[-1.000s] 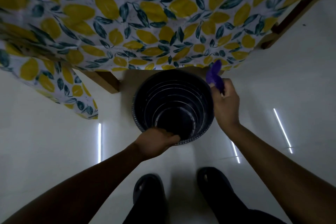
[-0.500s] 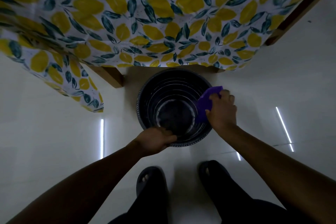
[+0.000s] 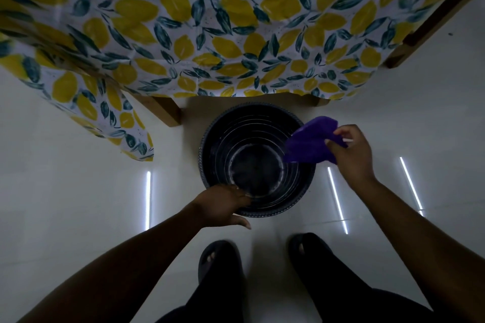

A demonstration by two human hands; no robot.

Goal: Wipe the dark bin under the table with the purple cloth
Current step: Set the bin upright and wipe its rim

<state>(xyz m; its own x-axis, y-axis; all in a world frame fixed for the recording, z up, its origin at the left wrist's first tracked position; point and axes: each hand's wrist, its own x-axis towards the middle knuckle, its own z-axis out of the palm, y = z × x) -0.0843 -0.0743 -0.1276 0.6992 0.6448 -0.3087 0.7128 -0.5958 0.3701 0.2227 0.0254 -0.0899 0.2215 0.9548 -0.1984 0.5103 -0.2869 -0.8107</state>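
Standing in dark sandals [image 3: 219, 261] at the bottom of the frame, a person leans over a dark bin [image 3: 256, 162] on the pale floor [image 3: 78, 204] at centre. The left hand [image 3: 223, 204] grips the bin's near rim, fingers curled over the edge. The right hand [image 3: 350, 156], right of centre, pinches a purple cloth [image 3: 311, 140] that hangs over the bin's right rim. Beyond, a lemon-print tablecloth [image 3: 210, 34] drapes a wooden table [image 3: 166, 110] across the top
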